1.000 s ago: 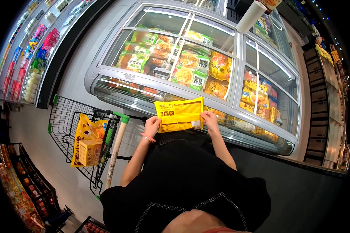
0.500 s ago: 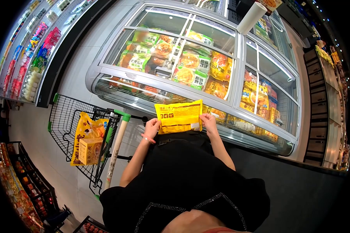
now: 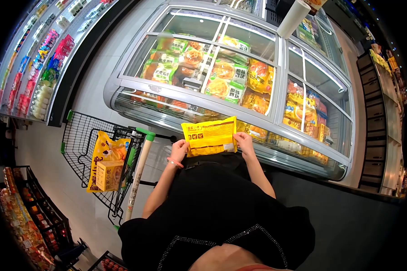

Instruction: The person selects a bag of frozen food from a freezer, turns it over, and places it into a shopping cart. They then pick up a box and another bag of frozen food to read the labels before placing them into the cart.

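Observation:
Between my two hands is a yellow food packet (image 3: 210, 135), its printed side with small text and pictures facing me. My left hand (image 3: 180, 148) pinches its left edge, and my right hand (image 3: 244, 143) pinches the right edge. A coral-coloured band circles my left wrist. The packet is held in front of my body, just short of the glass-topped freezer (image 3: 190, 92). To my left stands a black wire shopping cart (image 3: 77, 131) with a cream handle bar (image 3: 139, 174). In it lie a large yellow bag (image 3: 105, 153) and a yellow box (image 3: 109, 175).
Green-and-white frozen food bags (image 3: 220, 86) and yellow bags (image 3: 260, 77) lie under the freezer glass. A white paper roll (image 3: 295, 19) stands at its back edge. Shelves of small goods (image 3: 40, 63) line the left. A rack of packets (image 3: 25, 217) is at lower left.
The view has shifted slightly, so the freezer and cart appear a little further right. My hands keep the same hold on the packet.

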`<action>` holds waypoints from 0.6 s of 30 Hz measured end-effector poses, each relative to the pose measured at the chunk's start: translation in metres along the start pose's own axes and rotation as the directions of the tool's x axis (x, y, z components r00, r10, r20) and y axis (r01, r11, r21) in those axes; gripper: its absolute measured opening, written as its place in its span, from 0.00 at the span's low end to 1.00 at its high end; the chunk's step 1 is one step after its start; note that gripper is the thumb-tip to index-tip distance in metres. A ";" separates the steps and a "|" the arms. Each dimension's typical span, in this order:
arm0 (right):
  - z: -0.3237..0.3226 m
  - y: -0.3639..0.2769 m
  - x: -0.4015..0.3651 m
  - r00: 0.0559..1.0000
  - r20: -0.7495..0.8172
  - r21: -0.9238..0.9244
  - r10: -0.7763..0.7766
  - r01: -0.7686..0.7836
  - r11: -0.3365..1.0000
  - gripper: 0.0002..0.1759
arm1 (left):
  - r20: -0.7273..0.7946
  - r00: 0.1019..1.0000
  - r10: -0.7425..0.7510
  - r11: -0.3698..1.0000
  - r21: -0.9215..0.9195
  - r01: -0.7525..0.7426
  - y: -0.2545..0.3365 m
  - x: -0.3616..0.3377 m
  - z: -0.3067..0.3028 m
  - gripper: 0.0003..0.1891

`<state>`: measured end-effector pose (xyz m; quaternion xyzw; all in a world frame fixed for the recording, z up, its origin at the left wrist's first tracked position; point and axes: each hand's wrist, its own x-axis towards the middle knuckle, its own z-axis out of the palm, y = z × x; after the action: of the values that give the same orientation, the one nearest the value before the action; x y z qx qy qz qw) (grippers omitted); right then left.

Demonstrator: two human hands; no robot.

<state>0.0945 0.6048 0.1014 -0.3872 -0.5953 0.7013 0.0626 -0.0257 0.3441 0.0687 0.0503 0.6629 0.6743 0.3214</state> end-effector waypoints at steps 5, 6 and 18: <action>-0.001 0.001 0.001 1.000 0.005 0.008 -0.001 0.001 1.000 0.07 | -0.021 1.000 -0.023 1.000 0.010 0.023 0.004 0.000 0.002 0.08; -0.001 0.001 0.001 1.000 0.011 0.006 -0.008 0.007 1.000 0.07 | -0.022 0.999 -0.031 0.999 0.009 0.031 0.004 0.001 0.002 0.08; -0.001 -0.004 0.000 1.000 0.005 -0.029 -0.022 0.022 0.999 0.06 | -0.053 0.996 -0.069 0.998 -0.009 0.068 -0.001 0.005 0.003 0.09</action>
<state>0.0936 0.6062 0.1052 -0.3796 -0.6097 0.6929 0.0634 -0.0278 0.3495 0.0658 0.0085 0.6702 0.6664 0.3267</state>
